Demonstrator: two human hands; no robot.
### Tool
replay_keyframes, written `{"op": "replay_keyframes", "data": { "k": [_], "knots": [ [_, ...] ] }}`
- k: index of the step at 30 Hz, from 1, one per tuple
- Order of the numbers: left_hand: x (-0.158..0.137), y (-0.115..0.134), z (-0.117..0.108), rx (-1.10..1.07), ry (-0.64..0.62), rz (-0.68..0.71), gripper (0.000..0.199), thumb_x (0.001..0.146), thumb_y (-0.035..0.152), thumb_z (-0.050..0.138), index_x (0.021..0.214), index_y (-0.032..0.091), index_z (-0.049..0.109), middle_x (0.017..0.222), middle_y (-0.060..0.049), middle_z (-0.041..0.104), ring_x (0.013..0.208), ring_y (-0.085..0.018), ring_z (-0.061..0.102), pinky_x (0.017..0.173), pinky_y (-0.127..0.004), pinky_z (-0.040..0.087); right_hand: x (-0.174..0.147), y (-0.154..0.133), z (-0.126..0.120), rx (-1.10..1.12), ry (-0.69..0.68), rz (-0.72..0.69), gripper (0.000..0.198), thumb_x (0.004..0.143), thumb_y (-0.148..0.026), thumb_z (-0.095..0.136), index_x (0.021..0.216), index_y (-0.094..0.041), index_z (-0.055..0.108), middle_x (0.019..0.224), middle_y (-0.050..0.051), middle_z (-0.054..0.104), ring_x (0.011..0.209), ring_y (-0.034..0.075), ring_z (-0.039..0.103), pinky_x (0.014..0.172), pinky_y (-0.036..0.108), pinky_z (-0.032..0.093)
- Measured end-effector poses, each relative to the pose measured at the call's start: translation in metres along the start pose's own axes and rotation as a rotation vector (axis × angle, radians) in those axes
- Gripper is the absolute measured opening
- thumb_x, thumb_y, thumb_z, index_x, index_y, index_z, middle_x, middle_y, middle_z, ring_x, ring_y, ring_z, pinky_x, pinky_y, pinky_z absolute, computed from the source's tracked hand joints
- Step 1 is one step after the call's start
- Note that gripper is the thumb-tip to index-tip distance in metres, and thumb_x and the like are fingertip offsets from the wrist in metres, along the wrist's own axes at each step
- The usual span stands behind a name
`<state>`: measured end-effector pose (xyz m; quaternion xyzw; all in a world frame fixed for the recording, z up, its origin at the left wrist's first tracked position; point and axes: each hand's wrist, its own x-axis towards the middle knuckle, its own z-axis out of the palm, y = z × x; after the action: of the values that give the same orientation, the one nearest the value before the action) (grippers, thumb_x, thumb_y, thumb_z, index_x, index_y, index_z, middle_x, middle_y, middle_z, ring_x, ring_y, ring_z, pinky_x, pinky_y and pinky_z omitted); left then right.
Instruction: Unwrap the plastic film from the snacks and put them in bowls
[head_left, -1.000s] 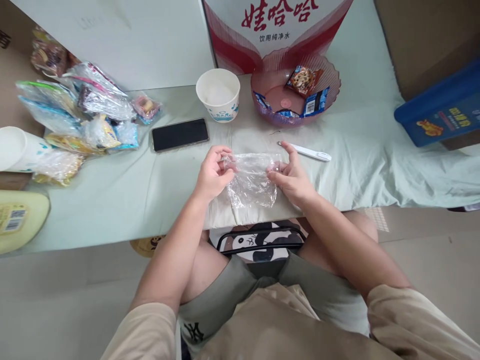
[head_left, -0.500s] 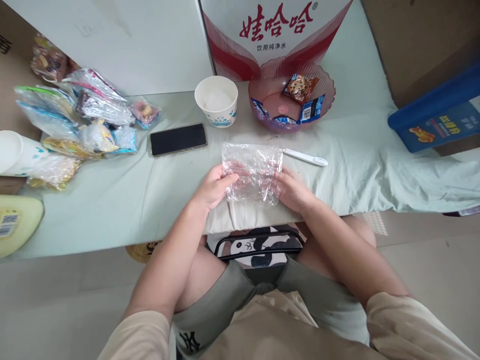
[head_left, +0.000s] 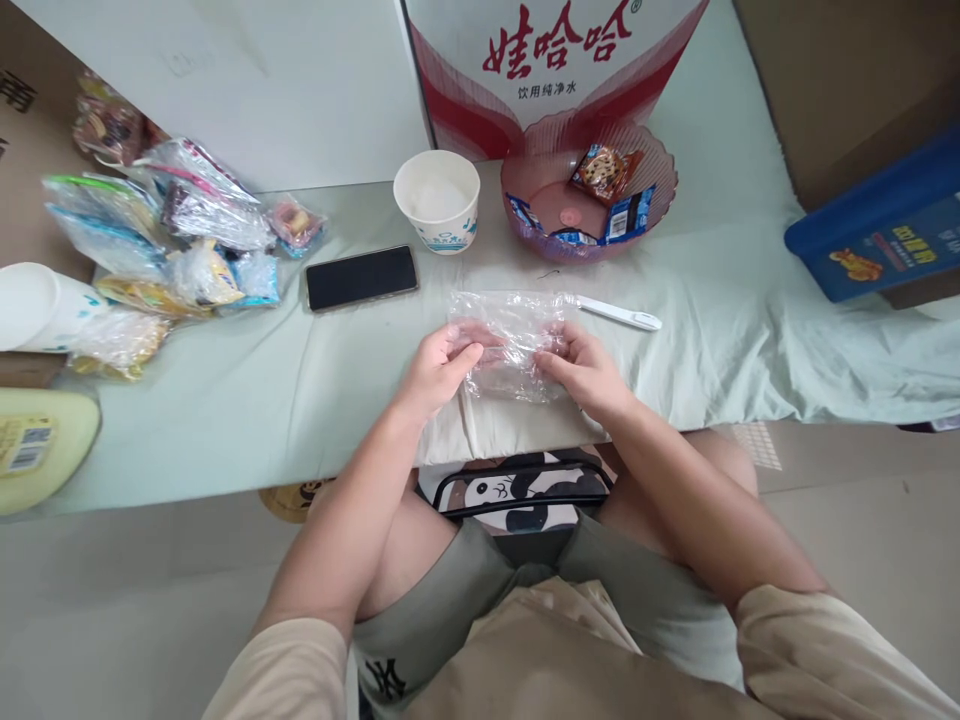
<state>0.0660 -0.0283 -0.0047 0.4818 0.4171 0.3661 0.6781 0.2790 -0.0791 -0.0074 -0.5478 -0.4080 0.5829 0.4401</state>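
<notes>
A crinkled clear plastic bag point(head_left: 510, 375) is stretched between my two hands, just above the near edge of the cloth-covered table. My left hand point(head_left: 442, 372) pinches its left side, thumb on top and fingers showing through the film. On the other side, my right hand point(head_left: 589, 372) grips it the same way. The bag looks flat, with nothing visible inside. A white pen-shaped cutter point(head_left: 619, 314) lies on the cloth just beyond my right hand.
A pink ribbed bowl point(head_left: 667, 190) holds several wrapped snacks. Left of it are a white paper cup point(head_left: 437, 205) and a black phone point(head_left: 361, 279). Packaged snacks point(head_left: 217, 215) are piled at the left, beside a tipped paper cup point(head_left: 67, 308). A blue container point(head_left: 877, 225) stands at the right.
My hands have drawn slightly closer together, and the bag between them is more bunched and wrinkled. The whole view has shifted a little.
</notes>
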Motion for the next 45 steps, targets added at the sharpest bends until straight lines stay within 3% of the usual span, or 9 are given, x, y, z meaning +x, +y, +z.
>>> {"op": "replay_keyframes", "data": {
  "k": [3,8,19,23,27,32,36,41,45],
  "knots": [
    [0.001,0.002,-0.004,0.057,-0.030,-0.001,0.039,0.080,0.043,0.077,0.109,0.018,0.067,0.100,-0.009,0.081,0.092,-0.025,0.079,0.084,-0.038,0.062,0.000,-0.005,-0.002,-0.004,0.020,-0.013,0.027,0.080,-0.041,0.073,0.085,-0.022,0.055,0.068,-0.002,0.062,0.058,0.011,0.057,0.054,0.025,0.044],
    [0.000,0.006,-0.013,0.300,-0.048,-0.004,0.034,0.085,0.042,0.072,0.109,0.017,0.071,0.076,-0.002,0.078,0.074,-0.019,0.076,0.068,-0.028,0.058,-0.004,-0.009,-0.006,0.065,-0.034,0.022,0.028,0.081,-0.037,0.070,0.105,-0.025,0.058,0.049,-0.010,0.051,0.041,0.011,0.046,0.042,0.024,0.033],
    [0.001,0.018,-0.010,-0.172,-0.122,-0.052,0.026,0.072,0.043,0.066,0.069,0.017,0.067,0.061,-0.002,0.062,0.049,-0.012,0.055,0.044,-0.025,0.043,-0.005,-0.009,-0.008,0.363,-0.140,-0.036,0.039,0.082,-0.062,0.054,0.075,-0.024,0.052,0.061,0.000,0.055,0.049,0.016,0.056,0.046,0.031,0.044],
    [0.003,0.010,-0.016,0.061,-0.097,-0.023,0.021,0.072,0.035,0.071,0.084,0.018,0.070,0.068,0.000,0.060,0.053,-0.009,0.048,0.047,-0.023,0.037,-0.004,-0.006,-0.008,0.111,0.017,-0.033,0.032,0.079,-0.048,0.073,0.087,-0.024,0.053,0.063,-0.005,0.048,0.050,0.010,0.043,0.048,0.025,0.034],
    [0.001,0.002,-0.015,0.169,-0.087,-0.016,0.045,0.072,0.024,0.071,0.116,0.025,0.061,0.070,0.005,0.059,0.056,-0.010,0.051,0.053,-0.022,0.038,0.000,-0.002,-0.006,0.131,0.164,0.007,0.067,0.069,-0.030,0.082,0.125,-0.029,0.046,0.067,-0.009,0.052,0.054,0.011,0.046,0.052,0.024,0.036],
    [0.008,0.000,-0.011,0.215,0.125,0.182,0.043,0.072,0.021,0.070,0.113,0.025,0.056,0.088,0.001,0.068,0.072,-0.012,0.064,0.064,-0.024,0.049,0.005,0.006,-0.006,0.144,0.345,-0.162,0.027,0.076,-0.035,0.074,0.089,-0.024,0.054,0.076,-0.003,0.055,0.065,0.011,0.051,0.063,0.027,0.045],
    [0.009,-0.001,-0.007,0.343,0.260,0.322,0.014,0.077,0.022,0.069,0.084,0.021,0.057,0.076,0.002,0.063,0.069,-0.011,0.062,0.065,-0.024,0.050,-0.003,0.006,-0.009,-0.196,0.588,-0.554,0.015,0.087,-0.030,0.064,0.081,-0.025,0.051,0.080,-0.001,0.057,0.075,0.015,0.058,0.075,0.033,0.050],
    [-0.002,-0.008,0.009,0.472,0.014,0.427,0.032,0.082,0.036,0.075,0.108,0.020,0.064,0.109,-0.008,0.074,0.102,-0.021,0.071,0.090,-0.035,0.058,-0.017,0.006,0.000,-0.530,0.240,-0.969,0.008,0.088,-0.023,0.060,0.091,-0.026,0.053,0.113,0.007,0.073,0.116,0.026,0.068,0.098,0.048,0.054],
    [-0.007,-0.009,0.016,0.513,-0.167,0.444,0.048,0.082,0.044,0.077,0.122,0.021,0.064,0.120,-0.011,0.074,0.108,-0.026,0.071,0.095,-0.038,0.057,-0.025,0.007,0.014,-0.462,-0.059,-0.771,0.004,0.094,-0.024,0.051,0.091,-0.027,0.050,0.097,0.006,0.076,0.105,0.025,0.072,0.091,0.046,0.056]
  ]
}}
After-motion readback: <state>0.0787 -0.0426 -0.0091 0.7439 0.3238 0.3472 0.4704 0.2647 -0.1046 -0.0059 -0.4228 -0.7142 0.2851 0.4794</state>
